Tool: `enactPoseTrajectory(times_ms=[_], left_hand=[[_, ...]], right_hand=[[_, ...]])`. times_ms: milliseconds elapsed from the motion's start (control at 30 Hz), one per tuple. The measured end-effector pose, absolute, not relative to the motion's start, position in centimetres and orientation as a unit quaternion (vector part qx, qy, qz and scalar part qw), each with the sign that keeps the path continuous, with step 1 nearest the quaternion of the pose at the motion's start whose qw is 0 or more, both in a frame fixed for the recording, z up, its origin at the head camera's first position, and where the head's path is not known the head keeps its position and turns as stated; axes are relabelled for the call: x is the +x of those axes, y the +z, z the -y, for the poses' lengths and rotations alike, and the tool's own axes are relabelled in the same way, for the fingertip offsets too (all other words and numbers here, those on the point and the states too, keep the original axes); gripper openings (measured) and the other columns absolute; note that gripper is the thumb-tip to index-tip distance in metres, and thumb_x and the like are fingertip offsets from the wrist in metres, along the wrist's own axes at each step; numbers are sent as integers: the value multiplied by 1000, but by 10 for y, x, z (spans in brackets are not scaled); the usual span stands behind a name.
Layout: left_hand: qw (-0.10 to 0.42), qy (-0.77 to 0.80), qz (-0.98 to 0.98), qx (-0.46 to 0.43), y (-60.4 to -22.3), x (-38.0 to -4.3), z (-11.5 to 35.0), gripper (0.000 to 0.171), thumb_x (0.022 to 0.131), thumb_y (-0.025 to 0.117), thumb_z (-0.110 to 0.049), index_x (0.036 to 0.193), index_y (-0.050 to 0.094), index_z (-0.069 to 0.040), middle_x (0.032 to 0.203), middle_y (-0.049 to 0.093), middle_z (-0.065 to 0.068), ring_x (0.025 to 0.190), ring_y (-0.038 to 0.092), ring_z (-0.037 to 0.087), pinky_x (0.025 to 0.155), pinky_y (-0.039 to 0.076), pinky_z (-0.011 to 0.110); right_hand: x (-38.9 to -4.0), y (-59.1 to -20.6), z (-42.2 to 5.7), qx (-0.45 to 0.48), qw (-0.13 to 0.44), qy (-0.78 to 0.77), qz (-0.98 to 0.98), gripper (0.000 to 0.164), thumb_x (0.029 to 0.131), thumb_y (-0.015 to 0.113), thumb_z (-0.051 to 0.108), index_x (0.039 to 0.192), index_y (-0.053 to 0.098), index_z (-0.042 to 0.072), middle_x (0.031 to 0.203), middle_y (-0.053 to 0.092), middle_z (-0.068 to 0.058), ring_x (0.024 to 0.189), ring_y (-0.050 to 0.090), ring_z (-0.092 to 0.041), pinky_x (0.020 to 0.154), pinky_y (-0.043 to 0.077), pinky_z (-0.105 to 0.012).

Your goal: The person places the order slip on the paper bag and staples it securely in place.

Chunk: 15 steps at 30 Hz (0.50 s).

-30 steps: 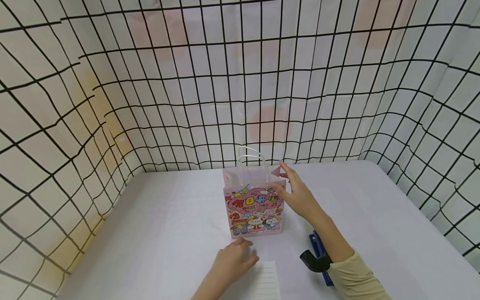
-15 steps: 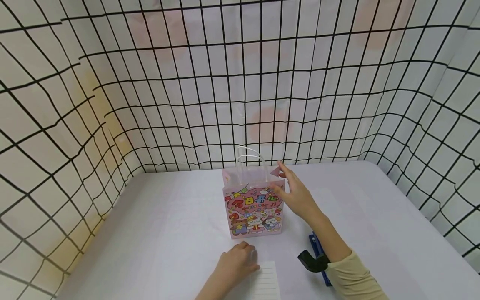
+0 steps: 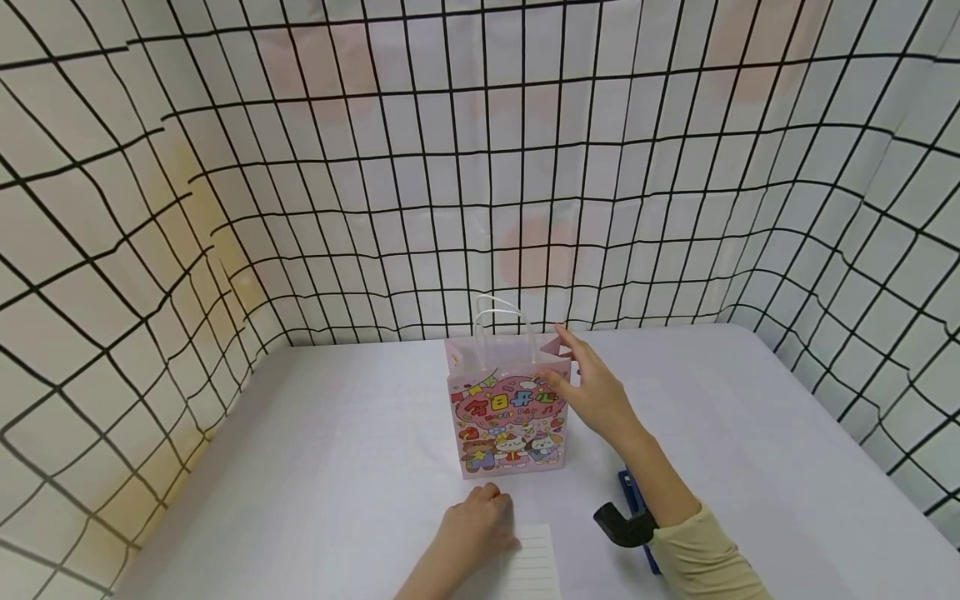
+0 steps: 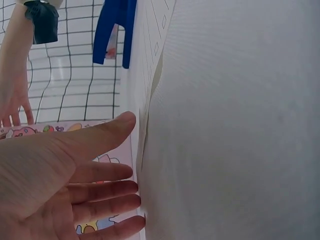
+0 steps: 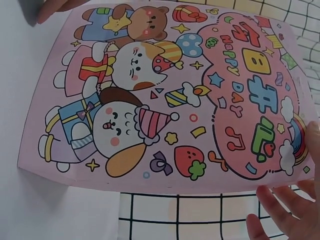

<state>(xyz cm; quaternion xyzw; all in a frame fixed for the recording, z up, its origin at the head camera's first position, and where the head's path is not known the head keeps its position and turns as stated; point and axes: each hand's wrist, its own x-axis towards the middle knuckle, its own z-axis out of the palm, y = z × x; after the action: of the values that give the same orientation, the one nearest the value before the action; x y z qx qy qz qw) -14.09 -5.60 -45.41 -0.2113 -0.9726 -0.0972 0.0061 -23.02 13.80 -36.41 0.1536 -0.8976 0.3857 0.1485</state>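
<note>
A pink paper gift bag (image 3: 510, 425) with cartoon animals and white handles stands upright on the table. My right hand (image 3: 596, 392) is at its upper right corner, thumb on the printed front and index finger at the side edge; in the right wrist view other fingers (image 5: 277, 205) spread below that edge. My left hand (image 3: 476, 525) is low in front of the bag beside a lined paper sheet (image 3: 532, 562). In the left wrist view its fingers (image 4: 107, 207) reach the tabletop, fairly straight, and the thumb lies by the paper's slightly raised edge.
A blue tool (image 3: 633, 492) that looks like a stapler lies right of the paper, partly hidden under the right forearm. A black device (image 3: 626, 525) is on the right wrist. Black grid netting (image 3: 487, 200) encloses the white table (image 3: 337, 450) at the back and sides.
Between the first frame and now my left hand shifts slightly right and toward me, its thumb lower by the paper. The bag stays put, with my right hand nearly still at its corner.
</note>
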Motion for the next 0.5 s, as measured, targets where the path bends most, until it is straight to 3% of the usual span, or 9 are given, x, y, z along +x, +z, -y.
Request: enactPoseTrajectory(times_ms=[267,500], left_hand=[[20,-81,972,-219,-457,-141,55,39,64,78,-35,92,67,-10,80,52,-3,69,45,8,51,43,23],[2,-81,973,-216,-456,-141,53,38,66,76,-33,96,67,-11,77,51,-4,67,42,7,51,42,22]], right_hand=[[-230,-364,-137,149,153,382,899,69,86,57,44,143,26,18,134,44,-9,101,52,-25,67,48,-33],[-231,-364,-136,149,160,384,897,68,85,58,43,142,30,19,131,46,-9,95,53,-22,61,43,-26]])
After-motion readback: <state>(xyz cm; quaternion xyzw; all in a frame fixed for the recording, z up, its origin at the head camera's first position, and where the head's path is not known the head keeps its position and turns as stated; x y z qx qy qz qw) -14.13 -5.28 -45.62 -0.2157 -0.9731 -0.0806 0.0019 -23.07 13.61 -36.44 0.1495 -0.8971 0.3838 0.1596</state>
